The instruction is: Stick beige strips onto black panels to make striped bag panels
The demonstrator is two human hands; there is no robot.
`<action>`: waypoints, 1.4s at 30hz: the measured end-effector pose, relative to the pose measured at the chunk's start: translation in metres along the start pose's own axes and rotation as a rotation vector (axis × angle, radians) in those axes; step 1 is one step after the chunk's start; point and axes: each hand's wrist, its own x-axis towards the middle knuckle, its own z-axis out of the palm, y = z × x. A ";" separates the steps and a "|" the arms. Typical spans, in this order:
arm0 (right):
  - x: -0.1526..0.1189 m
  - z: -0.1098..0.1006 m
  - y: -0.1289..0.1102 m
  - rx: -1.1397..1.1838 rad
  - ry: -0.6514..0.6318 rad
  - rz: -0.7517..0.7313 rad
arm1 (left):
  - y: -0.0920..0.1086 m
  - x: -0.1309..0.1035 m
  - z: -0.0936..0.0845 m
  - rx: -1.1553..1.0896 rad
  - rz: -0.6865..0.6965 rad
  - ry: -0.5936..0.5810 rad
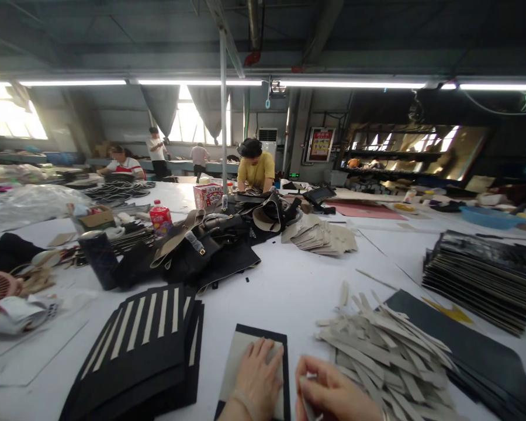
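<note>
My left hand [259,374] lies flat with its fingers spread on a grey panel [233,356] that has a black border. Just right of that panel, my right hand [328,390] is closed around a pale strip [307,403]. A loose heap of light grey strips [388,351] lies beyond and to the right of my right hand. To the left of the panel, black pieces [135,356] are stacked in a fan, several with pale strips across their upper part.
Black bags [206,245] and a dark cylinder [97,257] stand beyond the fanned stack. Grey sheets [322,235] lie mid-table. At right are a tall black stack [482,278] and dark flat sheets [469,345]. A person in yellow [256,169] leans over the far side.
</note>
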 end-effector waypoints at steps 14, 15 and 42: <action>0.126 -0.053 0.010 -0.748 0.544 0.101 | -0.005 0.013 -0.001 -0.098 0.023 0.053; 0.131 -0.052 0.010 -0.786 0.539 0.117 | -0.004 0.014 0.001 -0.097 0.014 0.056; 0.130 -0.025 -0.005 -1.010 0.207 0.173 | 0.004 0.017 -0.003 -0.140 -0.009 0.024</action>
